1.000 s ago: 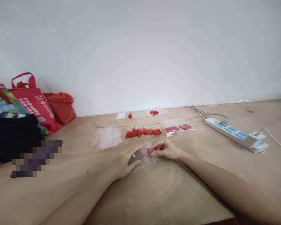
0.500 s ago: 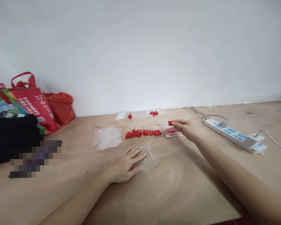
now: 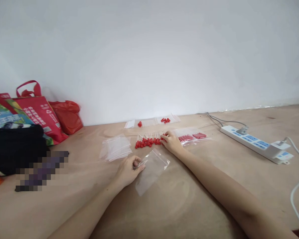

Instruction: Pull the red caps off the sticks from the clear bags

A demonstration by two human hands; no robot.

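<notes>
With our left hand (image 3: pixel 127 172) we pinch the left edge of a clear bag (image 3: pixel 152 173) between thumb and curled fingers; the bag lies slanted in front of us over the table (image 3: pixel 186 205). Our right hand (image 3: pixel 173 143) reaches to the right end of the row of red-tipped sticks (image 3: pixel 147 142), its fingers touching there, though we cannot tell whether they grip one. Left of the row we see a stack of flat bags (image 3: pixel 116 148); just right of our right hand lie filled bags (image 3: pixel 186 138).
</notes>
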